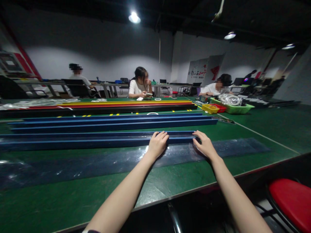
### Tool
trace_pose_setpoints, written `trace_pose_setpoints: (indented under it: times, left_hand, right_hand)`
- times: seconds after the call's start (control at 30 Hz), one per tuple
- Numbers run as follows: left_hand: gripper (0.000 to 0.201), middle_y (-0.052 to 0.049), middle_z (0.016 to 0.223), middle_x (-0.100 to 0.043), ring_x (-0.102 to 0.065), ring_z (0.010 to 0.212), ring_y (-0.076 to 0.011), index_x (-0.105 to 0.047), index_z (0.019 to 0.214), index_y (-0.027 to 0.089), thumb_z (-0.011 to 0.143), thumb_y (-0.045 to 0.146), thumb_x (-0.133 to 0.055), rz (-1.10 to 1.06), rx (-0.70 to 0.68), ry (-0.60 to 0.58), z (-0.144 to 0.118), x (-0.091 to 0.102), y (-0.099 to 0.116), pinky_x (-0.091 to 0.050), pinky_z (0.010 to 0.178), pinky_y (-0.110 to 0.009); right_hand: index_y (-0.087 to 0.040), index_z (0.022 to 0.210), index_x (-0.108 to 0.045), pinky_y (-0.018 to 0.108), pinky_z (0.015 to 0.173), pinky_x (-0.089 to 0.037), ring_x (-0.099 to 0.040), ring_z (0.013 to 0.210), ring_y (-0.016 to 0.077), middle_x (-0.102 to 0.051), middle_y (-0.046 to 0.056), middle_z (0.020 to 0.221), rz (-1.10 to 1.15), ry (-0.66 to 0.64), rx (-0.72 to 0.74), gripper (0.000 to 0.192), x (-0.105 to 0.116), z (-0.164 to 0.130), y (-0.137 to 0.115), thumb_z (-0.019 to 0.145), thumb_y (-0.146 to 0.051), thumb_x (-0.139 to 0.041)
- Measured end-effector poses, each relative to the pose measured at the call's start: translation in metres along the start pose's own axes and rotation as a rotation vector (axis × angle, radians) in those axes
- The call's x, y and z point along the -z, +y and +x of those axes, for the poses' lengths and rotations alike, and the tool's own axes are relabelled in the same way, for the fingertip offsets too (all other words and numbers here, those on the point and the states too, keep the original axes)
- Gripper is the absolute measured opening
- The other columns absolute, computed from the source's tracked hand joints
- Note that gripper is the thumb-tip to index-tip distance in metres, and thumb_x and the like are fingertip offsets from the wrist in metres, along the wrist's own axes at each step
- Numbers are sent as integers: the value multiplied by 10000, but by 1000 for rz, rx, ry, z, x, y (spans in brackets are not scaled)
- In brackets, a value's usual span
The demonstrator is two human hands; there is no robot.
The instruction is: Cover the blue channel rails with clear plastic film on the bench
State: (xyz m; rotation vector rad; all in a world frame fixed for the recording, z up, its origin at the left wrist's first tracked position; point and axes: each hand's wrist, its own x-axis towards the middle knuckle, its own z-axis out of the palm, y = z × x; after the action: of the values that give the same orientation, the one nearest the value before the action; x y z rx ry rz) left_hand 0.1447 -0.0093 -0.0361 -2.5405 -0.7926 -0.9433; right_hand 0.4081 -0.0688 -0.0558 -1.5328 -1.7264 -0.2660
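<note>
Blue channel rail (pixel 97 140), long and narrow, lies across the centre of the frame on a green table (pixel 170 181), just behind a clear plastic strip (pixel 121 161). The left hand (pixel 157 144) curls over its near edge; the right hand (pixel 205 144) cups its right end, both hands apart. It looks stiff, light and smooth, best lifted near mid-length. More blue rails (pixel 111 123) lie behind.
</note>
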Motion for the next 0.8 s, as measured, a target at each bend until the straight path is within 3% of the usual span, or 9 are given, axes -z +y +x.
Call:
trace_pose_setpoints:
  times: [0.3, 0.8]
  left_hand:
    - [387, -34, 1258, -538, -468, 1141, -196, -476, 1230, 240, 847, 210, -437, -42, 30, -122, -1, 2, 0, -354, 887, -370]
    - [325, -32, 1220, -569, -490, 1108, -194, -536, 1172, 249, 871, 244, -413, -31, 50, -95, -1, 0, 2, -360, 866, -362]
  right_hand:
    - [-203, 1016, -621, 398, 973, -385, -505, 1095, 204, -591, 101, 1110, 26, -8, -2, 297, 1, 0, 1, 809, -342, -460]
    - [-219, 1003, -643, 402, 957, -394, -518, 1072, 207, -592, 83, 1108, 63, -24, -43, 299, 5, 1, -6, 807, -354, -462]
